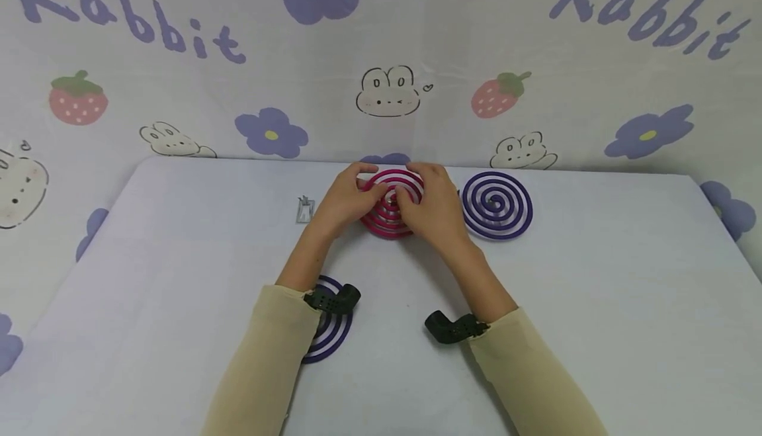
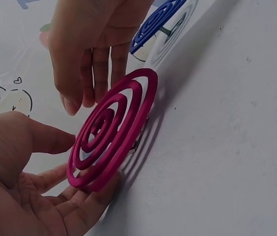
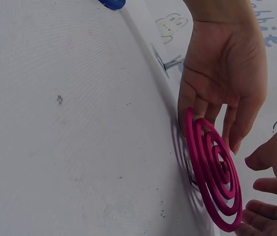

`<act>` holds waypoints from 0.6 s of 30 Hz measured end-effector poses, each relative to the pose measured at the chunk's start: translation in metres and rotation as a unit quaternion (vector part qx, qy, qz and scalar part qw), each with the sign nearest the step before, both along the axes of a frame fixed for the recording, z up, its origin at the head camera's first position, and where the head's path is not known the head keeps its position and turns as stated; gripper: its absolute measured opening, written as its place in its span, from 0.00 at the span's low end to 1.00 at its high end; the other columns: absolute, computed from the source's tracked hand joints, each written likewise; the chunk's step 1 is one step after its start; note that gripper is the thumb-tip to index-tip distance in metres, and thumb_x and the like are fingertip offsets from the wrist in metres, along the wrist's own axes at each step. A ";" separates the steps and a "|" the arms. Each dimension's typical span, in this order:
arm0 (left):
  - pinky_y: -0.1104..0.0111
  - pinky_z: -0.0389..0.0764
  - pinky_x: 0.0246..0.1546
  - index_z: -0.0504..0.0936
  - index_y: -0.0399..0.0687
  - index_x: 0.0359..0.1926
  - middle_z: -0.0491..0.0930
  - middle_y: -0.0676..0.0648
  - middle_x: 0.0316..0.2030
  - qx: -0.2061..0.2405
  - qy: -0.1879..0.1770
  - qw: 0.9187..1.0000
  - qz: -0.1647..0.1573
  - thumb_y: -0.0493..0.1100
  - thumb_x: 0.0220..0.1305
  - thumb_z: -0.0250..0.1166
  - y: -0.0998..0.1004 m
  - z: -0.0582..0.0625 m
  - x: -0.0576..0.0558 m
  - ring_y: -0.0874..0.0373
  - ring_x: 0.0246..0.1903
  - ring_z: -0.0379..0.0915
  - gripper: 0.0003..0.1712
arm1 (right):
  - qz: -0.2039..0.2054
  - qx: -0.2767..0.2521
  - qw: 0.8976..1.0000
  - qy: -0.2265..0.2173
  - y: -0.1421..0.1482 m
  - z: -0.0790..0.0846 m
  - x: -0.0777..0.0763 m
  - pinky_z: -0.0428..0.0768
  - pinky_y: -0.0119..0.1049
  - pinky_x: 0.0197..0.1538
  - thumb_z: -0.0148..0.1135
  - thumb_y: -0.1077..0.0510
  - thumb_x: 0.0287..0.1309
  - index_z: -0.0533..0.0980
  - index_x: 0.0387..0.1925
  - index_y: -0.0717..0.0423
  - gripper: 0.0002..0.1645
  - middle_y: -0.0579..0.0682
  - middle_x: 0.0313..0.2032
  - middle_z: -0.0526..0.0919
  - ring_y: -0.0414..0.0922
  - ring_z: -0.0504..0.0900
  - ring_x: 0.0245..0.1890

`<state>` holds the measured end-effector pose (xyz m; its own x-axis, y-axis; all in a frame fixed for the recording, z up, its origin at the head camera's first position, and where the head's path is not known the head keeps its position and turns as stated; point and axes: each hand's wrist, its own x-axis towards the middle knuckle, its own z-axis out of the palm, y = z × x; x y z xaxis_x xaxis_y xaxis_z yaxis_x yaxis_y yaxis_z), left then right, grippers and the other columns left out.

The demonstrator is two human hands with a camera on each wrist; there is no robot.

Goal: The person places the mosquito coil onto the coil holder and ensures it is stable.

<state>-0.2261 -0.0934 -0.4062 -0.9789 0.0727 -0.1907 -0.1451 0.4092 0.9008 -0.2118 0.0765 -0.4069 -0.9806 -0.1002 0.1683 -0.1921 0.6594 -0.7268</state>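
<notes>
A magenta mosquito coil [image 1: 389, 224] lies level between my two hands, on a thin metal stand [image 2: 137, 141] that shows beneath it in the left wrist view. My left hand [image 1: 344, 203] is at the coil's left side, its fingers touching the rim and its thumb over the top. On the other side is my right hand [image 1: 439, 210], fingers relaxed by the rim. Its thumb hovers above the coil, apart from it. Neither hand visibly pinches the coil. In the head view the hands hide parts of the rim.
A purple-blue coil [image 1: 497, 206] is raised on a stand to the right. Another blue coil [image 1: 336, 337] lies partly under my left forearm. Left of the hands stands a small bare metal stand [image 1: 305, 210]. A patterned cloth [image 1: 446, 45] hangs behind the white table [image 1: 595, 277].
</notes>
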 end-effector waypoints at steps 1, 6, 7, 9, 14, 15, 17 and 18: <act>0.57 0.86 0.54 0.71 0.43 0.73 0.80 0.34 0.57 -0.006 0.001 1.000 0.000 0.45 0.75 0.64 -0.002 0.001 0.000 0.47 0.51 0.79 0.30 | 0.003 -0.001 1.000 0.002 -0.001 0.001 0.000 0.75 0.57 0.75 0.64 0.52 0.68 0.76 0.68 0.61 0.31 0.64 0.69 0.76 0.62 0.76 0.71; 0.48 0.83 0.64 0.68 0.44 0.76 0.78 0.34 0.65 -0.089 0.038 0.995 -0.014 0.48 0.75 0.62 -0.010 0.012 0.002 0.40 0.64 0.77 0.33 | 0.017 -0.008 1.000 0.009 -0.003 0.004 -0.003 0.73 0.58 0.77 0.64 0.53 0.68 0.76 0.68 0.60 0.31 0.63 0.70 0.76 0.62 0.75 0.72; 0.48 0.81 0.67 0.67 0.44 0.76 0.77 0.35 0.67 -0.109 0.051 0.993 -0.019 0.48 0.75 0.62 -0.012 0.015 0.003 0.40 0.66 0.76 0.34 | 0.021 -0.009 1.000 0.011 -0.004 0.005 -0.003 0.73 0.58 0.77 0.65 0.53 0.68 0.76 0.68 0.60 0.31 0.63 0.70 0.76 0.62 0.75 0.72; 0.47 0.78 0.71 0.66 0.44 0.77 0.76 0.35 0.69 -0.144 0.072 0.987 -0.026 0.49 0.75 0.62 -0.015 0.023 0.005 0.40 0.69 0.73 0.35 | 0.031 -0.010 0.999 0.020 -0.005 0.006 -0.005 0.73 0.58 0.77 0.65 0.53 0.68 0.76 0.69 0.60 0.31 0.63 0.70 0.76 0.62 0.75 0.72; 0.46 0.71 0.77 0.64 0.47 0.80 0.71 0.38 0.75 -0.195 0.101 0.974 -0.062 0.47 0.76 0.61 -0.018 0.035 0.011 0.41 0.76 0.68 0.36 | 0.065 -0.004 0.997 0.042 0.001 0.007 -0.005 0.72 0.57 0.77 0.65 0.54 0.68 0.75 0.69 0.60 0.31 0.62 0.71 0.75 0.60 0.75 0.73; 0.46 0.70 0.78 0.63 0.48 0.80 0.69 0.39 0.76 -0.204 0.106 0.970 -0.073 0.46 0.76 0.61 -0.018 0.036 0.013 0.42 0.77 0.67 0.36 | 0.071 -0.002 0.997 0.043 0.003 0.007 -0.004 0.72 0.57 0.78 0.65 0.55 0.68 0.75 0.70 0.61 0.31 0.62 0.72 0.75 0.60 0.74 0.74; 0.48 0.68 0.79 0.63 0.48 0.81 0.68 0.40 0.77 -0.224 0.123 0.962 -0.096 0.45 0.75 0.61 -0.019 0.035 0.015 0.43 0.78 0.64 0.37 | 0.084 0.004 0.995 0.047 0.008 0.008 -0.004 0.71 0.58 0.78 0.65 0.55 0.68 0.74 0.71 0.60 0.32 0.61 0.73 0.73 0.60 0.73 0.75; 0.48 0.66 0.80 0.63 0.48 0.81 0.67 0.41 0.78 -0.235 0.133 0.957 -0.104 0.44 0.75 0.61 -0.020 0.035 0.017 0.44 0.79 0.63 0.37 | 0.091 0.008 0.995 0.050 0.009 0.008 -0.005 0.70 0.59 0.78 0.65 0.55 0.69 0.74 0.71 0.60 0.32 0.61 0.74 0.72 0.60 0.72 0.76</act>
<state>-0.2093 -0.1139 -0.3709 -0.9710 0.2391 0.0028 0.1921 0.7732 0.6044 -0.2167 0.0859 -0.3987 -0.9243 -0.2788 0.2607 -0.3805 0.6187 -0.6874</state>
